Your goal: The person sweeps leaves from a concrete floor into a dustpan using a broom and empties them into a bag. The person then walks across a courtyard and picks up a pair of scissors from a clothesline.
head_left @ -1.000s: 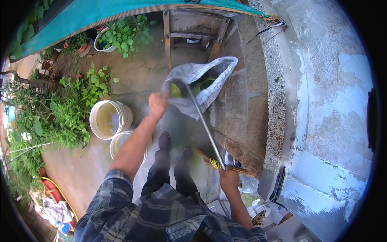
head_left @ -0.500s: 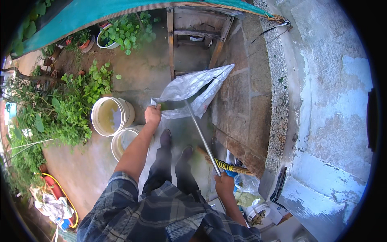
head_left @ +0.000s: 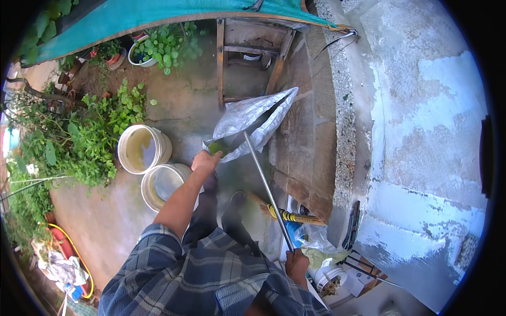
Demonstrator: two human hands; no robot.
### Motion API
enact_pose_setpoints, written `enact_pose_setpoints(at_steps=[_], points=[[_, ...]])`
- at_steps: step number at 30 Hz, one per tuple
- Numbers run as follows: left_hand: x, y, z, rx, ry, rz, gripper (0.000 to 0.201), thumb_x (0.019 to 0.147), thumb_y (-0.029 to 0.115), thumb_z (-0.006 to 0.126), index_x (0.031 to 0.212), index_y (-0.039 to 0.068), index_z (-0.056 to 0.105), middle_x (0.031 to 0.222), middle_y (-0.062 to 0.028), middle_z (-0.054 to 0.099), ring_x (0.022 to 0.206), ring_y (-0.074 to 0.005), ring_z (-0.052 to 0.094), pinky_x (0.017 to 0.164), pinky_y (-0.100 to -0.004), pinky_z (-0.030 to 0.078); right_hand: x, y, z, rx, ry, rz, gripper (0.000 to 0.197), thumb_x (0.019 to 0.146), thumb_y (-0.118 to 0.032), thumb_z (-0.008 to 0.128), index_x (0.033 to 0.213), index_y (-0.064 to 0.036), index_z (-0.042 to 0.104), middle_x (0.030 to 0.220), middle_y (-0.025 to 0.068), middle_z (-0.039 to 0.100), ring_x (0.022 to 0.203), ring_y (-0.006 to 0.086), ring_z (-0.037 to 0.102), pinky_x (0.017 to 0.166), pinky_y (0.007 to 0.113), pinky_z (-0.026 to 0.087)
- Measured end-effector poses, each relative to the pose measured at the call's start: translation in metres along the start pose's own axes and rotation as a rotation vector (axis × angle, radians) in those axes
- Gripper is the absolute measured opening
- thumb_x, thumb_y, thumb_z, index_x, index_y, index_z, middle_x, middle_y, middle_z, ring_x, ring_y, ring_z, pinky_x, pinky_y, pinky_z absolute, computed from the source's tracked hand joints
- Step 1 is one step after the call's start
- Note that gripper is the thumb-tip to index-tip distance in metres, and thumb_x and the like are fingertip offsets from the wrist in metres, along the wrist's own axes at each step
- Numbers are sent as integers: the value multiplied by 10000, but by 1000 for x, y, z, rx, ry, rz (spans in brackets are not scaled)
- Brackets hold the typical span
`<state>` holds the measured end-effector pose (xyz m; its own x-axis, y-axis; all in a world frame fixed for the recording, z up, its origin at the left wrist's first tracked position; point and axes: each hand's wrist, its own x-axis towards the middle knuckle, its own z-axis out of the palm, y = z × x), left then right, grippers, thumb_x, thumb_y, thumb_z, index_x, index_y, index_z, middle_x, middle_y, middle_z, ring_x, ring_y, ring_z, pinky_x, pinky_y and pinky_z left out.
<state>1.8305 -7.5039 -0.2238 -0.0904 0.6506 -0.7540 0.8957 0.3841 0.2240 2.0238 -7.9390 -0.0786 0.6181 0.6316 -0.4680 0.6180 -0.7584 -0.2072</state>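
Observation:
My left hand is closed on the near left edge of a white woven plastic sack. The sack's mouth gapes towards me, and something green shows just inside it by my fingers. My right hand, low on the right, is wrapped round a long metal pole. The pole slants up and left from that hand to the sack's mouth. Whatever is fixed to the pole's far end is hidden by the sack.
Two white buckets with liquid stand left of my legs. A wooden frame leans beyond the sack. Along the right run stone slabs and a wall. A broom lies near my right arm; plants crowd the left.
My right hand has drawn back towards me with the pole. My left hand has shifted slightly right and down with the sack's edge, and the opening looks narrower. The whole view has shifted slightly.

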Motion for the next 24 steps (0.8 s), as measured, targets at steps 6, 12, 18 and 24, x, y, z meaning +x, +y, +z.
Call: enact_pose_setpoints(at_steps=[6, 12, 18, 24], points=[[-17, -70, 14, -85, 243, 14, 677, 778, 553, 686, 1149, -10, 631, 1142, -240, 655, 1102, -370, 620, 932, -433, 491, -14, 55, 19, -86, 6, 0, 280, 818, -276, 655, 750, -13, 592, 688, 242, 632, 648, 453, 620, 629, 541, 491], [-68, -176, 6, -69, 317, -105, 589, 799, 483, 695, 1106, -17, 639, 1103, -260, 657, 1092, -389, 615, 954, -442, 472, 23, 60, 20, -39, 91, -165, 265, 795, -237, 666, 736, 0, 565, 674, 257, 617, 645, 467, 602, 608, 552, 467], [-123, -307, 27, -40, 334, -367, 525, 792, 412, 726, 1084, -19, 660, 1139, -236, 654, 1133, -357, 605, 970, -426, 475, 46, 2, -11, 1, 107, -241, 267, 818, -235, 642, 742, 16, 593, 729, 259, 629, 645, 451, 611, 635, 536, 479], [-118, -365, 46, -214, 252, -532, 493, 787, 383, 724, 1060, -26, 689, 1149, -240, 651, 1121, -359, 613, 959, -419, 486, 52, -62, -47, 60, 132, -344, 261, 818, -243, 642, 781, 15, 631, 752, 251, 641, 685, 440, 631, 677, 528, 492]])
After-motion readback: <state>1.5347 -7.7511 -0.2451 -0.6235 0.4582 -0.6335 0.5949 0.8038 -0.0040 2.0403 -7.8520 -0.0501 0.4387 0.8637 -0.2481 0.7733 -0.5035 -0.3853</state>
